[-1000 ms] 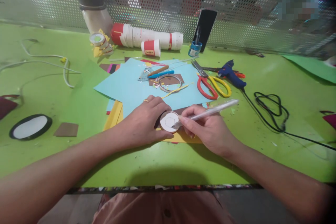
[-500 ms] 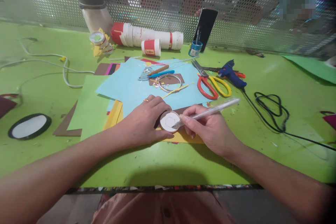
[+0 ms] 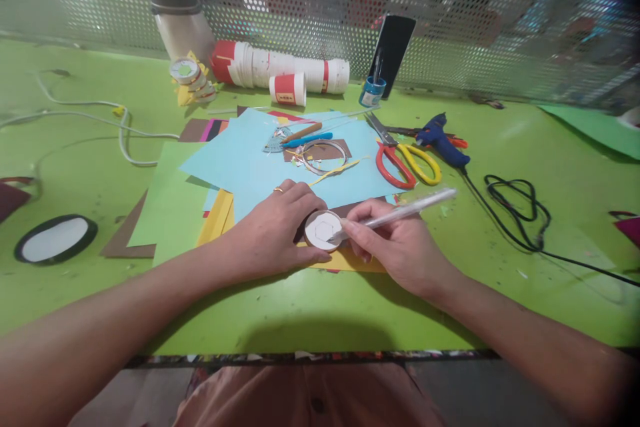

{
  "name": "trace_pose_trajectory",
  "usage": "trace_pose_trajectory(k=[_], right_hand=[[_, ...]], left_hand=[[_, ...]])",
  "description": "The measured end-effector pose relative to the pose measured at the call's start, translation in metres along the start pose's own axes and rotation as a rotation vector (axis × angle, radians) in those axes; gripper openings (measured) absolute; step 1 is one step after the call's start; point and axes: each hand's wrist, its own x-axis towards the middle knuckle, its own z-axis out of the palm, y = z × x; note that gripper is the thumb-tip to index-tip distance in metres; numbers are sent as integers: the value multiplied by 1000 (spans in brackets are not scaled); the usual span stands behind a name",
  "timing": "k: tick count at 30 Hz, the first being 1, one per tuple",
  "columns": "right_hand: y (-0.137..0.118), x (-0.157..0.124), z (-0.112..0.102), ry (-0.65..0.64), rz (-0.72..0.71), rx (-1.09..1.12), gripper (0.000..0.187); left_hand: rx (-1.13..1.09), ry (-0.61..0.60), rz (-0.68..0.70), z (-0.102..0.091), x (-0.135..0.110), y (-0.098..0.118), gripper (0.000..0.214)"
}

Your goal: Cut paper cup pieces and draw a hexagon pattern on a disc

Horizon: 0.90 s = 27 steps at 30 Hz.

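My left hand (image 3: 280, 227) is curled round the left side of a small round white disc (image 3: 318, 225), which looks like a paper cup's base. Thumb and fingers grip its rim. A hexagon outline is marked on the disc's white face. In my right hand (image 3: 400, 240) is a slim, pale, pen-shaped craft knife (image 3: 405, 208), pinched between thumb and fingers. Its grey tip touches the disc at the lower right of the hexagon. Under both hands lie yellow paper (image 3: 353, 260) and brown paper.
Light blue sheets (image 3: 250, 153) bear pens (image 3: 313, 140), a ring (image 3: 345, 163) and scraps. Scissors (image 3: 410, 163) and a blue glue gun (image 3: 443, 140) with a black cord lie rightward. Behind are stacked paper cups (image 3: 300, 67), a phone (image 3: 395, 47) and decorated cup bases (image 3: 190, 77).
Both hands stay almost in place, with the knife tip still on the disc. The whole view has shifted very slightly.
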Motion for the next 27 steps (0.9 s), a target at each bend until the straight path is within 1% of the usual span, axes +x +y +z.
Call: trace_pose_trajectory(k=[11, 20, 27], right_hand=[[1, -1, 0, -21, 11, 24, 15], [-2, -2, 0, 15, 4, 38, 17], [-1, 0, 2, 12, 11, 16, 15]], left_hand=[[7, 7, 1, 2, 0, -1, 44], [5, 2, 4, 1, 0, 0, 42], [5, -2, -2, 1, -1, 1, 43]])
